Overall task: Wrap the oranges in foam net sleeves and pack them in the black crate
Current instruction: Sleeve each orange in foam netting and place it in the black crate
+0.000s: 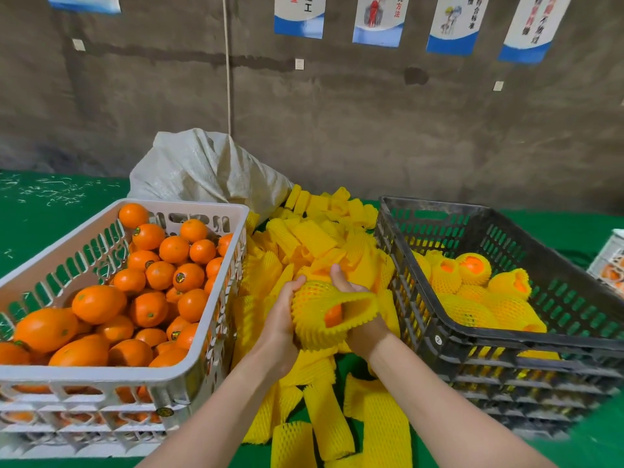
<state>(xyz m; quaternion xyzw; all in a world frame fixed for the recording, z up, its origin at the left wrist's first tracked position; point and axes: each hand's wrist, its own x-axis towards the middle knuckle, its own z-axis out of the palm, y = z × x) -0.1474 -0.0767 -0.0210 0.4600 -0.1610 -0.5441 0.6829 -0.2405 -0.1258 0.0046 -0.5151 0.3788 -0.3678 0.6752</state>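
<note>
Between the two crates, my left hand and my right hand both grip one yellow foam net sleeve. The sleeve is stretched over an orange, which shows through the sleeve's open end facing me. A white crate on the left is full of bare oranges. The black crate on the right holds several wrapped oranges along its floor.
A heap of loose yellow foam sleeves covers the green table between the crates and spills toward me. A white woven sack stands behind the heap. Part of another crate shows at the right edge.
</note>
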